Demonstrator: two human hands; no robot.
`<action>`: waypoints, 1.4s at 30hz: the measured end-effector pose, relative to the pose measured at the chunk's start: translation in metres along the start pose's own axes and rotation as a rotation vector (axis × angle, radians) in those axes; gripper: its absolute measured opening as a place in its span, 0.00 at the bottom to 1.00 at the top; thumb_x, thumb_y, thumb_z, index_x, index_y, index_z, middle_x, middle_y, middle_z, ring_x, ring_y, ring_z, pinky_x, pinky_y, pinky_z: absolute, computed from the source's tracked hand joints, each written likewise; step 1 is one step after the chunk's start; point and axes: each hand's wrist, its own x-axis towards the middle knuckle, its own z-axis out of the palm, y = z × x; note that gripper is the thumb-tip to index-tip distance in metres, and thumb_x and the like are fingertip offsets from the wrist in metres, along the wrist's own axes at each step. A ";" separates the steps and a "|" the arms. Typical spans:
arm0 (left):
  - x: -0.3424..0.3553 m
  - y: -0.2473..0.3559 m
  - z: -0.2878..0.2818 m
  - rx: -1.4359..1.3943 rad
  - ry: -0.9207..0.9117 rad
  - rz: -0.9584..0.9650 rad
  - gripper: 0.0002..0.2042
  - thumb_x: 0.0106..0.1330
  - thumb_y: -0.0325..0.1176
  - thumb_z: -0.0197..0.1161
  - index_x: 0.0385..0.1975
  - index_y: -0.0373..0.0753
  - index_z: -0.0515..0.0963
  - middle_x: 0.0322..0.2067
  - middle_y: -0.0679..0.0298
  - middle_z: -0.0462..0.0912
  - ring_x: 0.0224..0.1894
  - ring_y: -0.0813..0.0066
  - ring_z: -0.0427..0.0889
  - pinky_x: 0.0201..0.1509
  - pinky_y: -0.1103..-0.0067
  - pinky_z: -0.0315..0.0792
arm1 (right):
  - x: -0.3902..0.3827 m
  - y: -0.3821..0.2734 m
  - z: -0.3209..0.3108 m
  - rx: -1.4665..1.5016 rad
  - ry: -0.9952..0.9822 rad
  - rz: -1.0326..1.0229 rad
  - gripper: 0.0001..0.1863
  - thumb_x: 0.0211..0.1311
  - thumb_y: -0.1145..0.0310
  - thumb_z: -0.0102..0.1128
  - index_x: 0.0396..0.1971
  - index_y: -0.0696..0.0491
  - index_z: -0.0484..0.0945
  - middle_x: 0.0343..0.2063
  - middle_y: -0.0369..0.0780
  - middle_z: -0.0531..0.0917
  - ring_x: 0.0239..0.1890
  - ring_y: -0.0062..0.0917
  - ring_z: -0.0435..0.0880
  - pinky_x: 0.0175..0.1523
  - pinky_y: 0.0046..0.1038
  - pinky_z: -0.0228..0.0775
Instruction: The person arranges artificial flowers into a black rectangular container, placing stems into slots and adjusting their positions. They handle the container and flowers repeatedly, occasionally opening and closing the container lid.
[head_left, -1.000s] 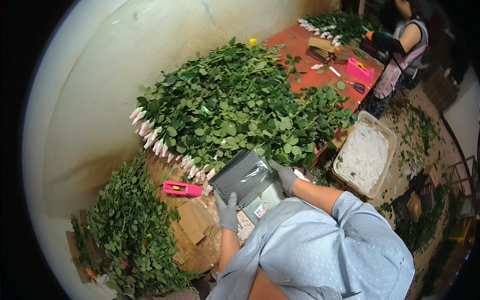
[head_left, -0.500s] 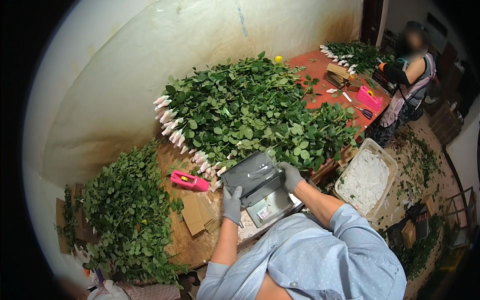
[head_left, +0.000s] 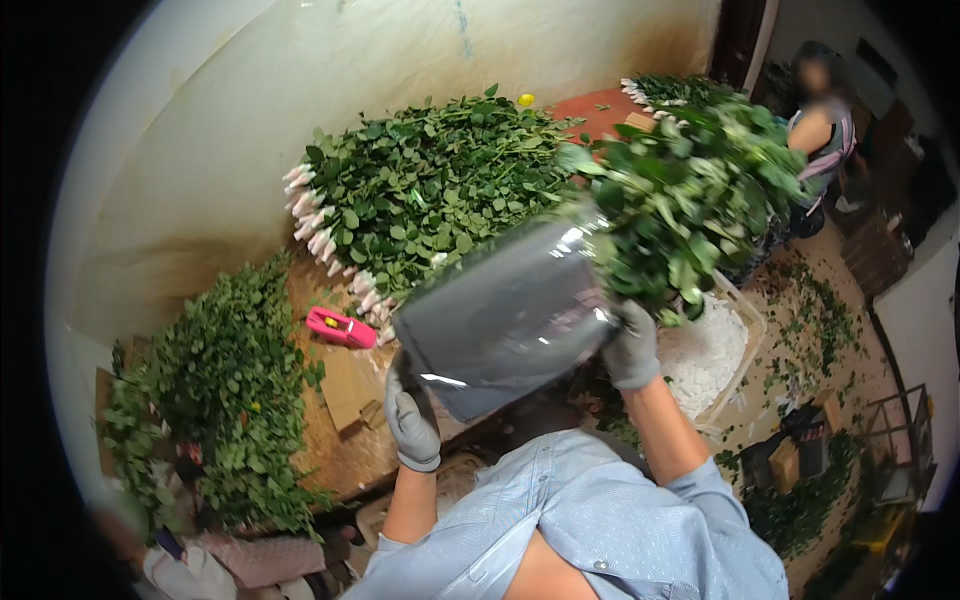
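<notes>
There're 2 gloved hands (head_left: pixel 412 422) (head_left: pixel 632 345), 1 wrapped bunch (head_left: pixel 505 310), 1 pink tape disp. (head_left: pixel 350 334) L, 1 tub (head_left: pixel 757 322) R. Also 2 other ppl (head_left: pixel 838 140) (head_left: pixel 250 562): 1 far R, 1 near L.

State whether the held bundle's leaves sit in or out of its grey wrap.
Out, at least those visible: green leaves spread past the right end of the wrap. Inside, cannot tell.

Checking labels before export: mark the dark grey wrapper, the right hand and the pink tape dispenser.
Dark grey wrapper (head_left: pixel 510 312): head view, middle of its glossy front.
Right hand (head_left: pixel 632 348): head view, middle of the gloved hand.
Pink tape dispenser (head_left: pixel 353 332): head view, on its pink body.
</notes>
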 end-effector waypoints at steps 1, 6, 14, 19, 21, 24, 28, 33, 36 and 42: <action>-0.014 -0.006 0.003 0.063 0.064 -0.107 0.32 0.83 0.48 0.40 0.73 0.25 0.59 0.71 0.50 0.65 0.73 0.61 0.66 0.77 0.67 0.58 | -0.018 -0.011 -0.011 -0.018 0.049 -0.057 0.14 0.72 0.69 0.49 0.45 0.59 0.83 0.38 0.42 0.87 0.38 0.28 0.85 0.45 0.28 0.77; -0.064 -0.009 0.048 0.039 0.107 -0.502 0.27 0.84 0.47 0.42 0.68 0.29 0.69 0.56 0.56 0.81 0.55 0.73 0.80 0.61 0.76 0.73 | -0.108 -0.043 -0.095 -0.434 0.223 -0.311 0.15 0.72 0.69 0.50 0.45 0.60 0.84 0.39 0.39 0.87 0.40 0.24 0.84 0.45 0.27 0.76; -0.102 0.000 0.109 0.213 -0.113 -0.627 0.22 0.81 0.37 0.51 0.67 0.29 0.69 0.54 0.58 0.83 0.51 0.77 0.81 0.52 0.82 0.76 | -0.230 -0.053 -0.172 -0.302 0.485 -0.164 0.12 0.69 0.67 0.49 0.37 0.55 0.81 0.38 0.36 0.85 0.40 0.24 0.84 0.48 0.30 0.78; -0.118 -0.071 0.129 0.023 -0.334 -0.834 0.33 0.83 0.55 0.37 0.75 0.32 0.58 0.71 0.46 0.68 0.71 0.56 0.71 0.72 0.67 0.68 | -0.277 -0.056 -0.196 0.177 0.518 0.219 0.25 0.72 0.54 0.46 0.55 0.59 0.78 0.55 0.46 0.84 0.58 0.39 0.81 0.66 0.41 0.72; -0.121 -0.098 0.167 -0.205 -0.412 -1.005 0.34 0.83 0.57 0.39 0.75 0.33 0.60 0.70 0.52 0.70 0.70 0.63 0.71 0.71 0.69 0.68 | -0.285 -0.047 -0.213 0.403 0.599 0.279 0.26 0.75 0.56 0.43 0.59 0.60 0.77 0.57 0.48 0.83 0.59 0.39 0.81 0.67 0.39 0.72; -0.130 -0.103 0.217 -0.330 -0.669 -1.165 0.34 0.82 0.58 0.38 0.72 0.34 0.65 0.65 0.59 0.76 0.68 0.71 0.73 0.72 0.73 0.66 | -0.305 -0.021 -0.252 0.164 0.211 0.226 0.28 0.81 0.59 0.34 0.70 0.60 0.66 0.66 0.47 0.75 0.64 0.36 0.77 0.69 0.40 0.71; -0.145 -0.129 0.266 -0.244 -0.971 -1.127 0.32 0.84 0.56 0.36 0.71 0.35 0.68 0.65 0.61 0.77 0.66 0.72 0.74 0.72 0.71 0.65 | -0.302 -0.062 -0.210 0.423 0.047 -0.009 0.29 0.83 0.57 0.35 0.75 0.56 0.60 0.72 0.42 0.68 0.71 0.31 0.69 0.75 0.35 0.62; -0.119 -0.123 0.318 -0.333 -1.221 -1.006 0.32 0.84 0.51 0.33 0.70 0.30 0.67 0.68 0.54 0.73 0.71 0.65 0.69 0.76 0.71 0.59 | -0.305 -0.062 -0.203 0.114 0.268 -0.192 0.29 0.82 0.56 0.36 0.75 0.55 0.59 0.74 0.40 0.66 0.73 0.30 0.65 0.77 0.34 0.57; -0.098 -0.128 0.331 -0.328 -1.369 -0.889 0.34 0.83 0.55 0.34 0.71 0.30 0.67 0.68 0.51 0.72 0.72 0.62 0.68 0.77 0.70 0.57 | -0.302 -0.056 -0.196 -0.033 0.369 -0.263 0.29 0.82 0.56 0.37 0.75 0.54 0.59 0.75 0.39 0.64 0.75 0.29 0.63 0.78 0.33 0.54; -0.065 -0.137 0.339 -0.344 -1.526 -0.752 0.35 0.82 0.57 0.34 0.69 0.30 0.69 0.68 0.49 0.72 0.72 0.60 0.68 0.77 0.69 0.57 | -0.299 -0.038 -0.182 -0.224 0.526 -0.353 0.30 0.82 0.55 0.38 0.76 0.53 0.58 0.77 0.36 0.61 0.77 0.28 0.59 0.81 0.32 0.47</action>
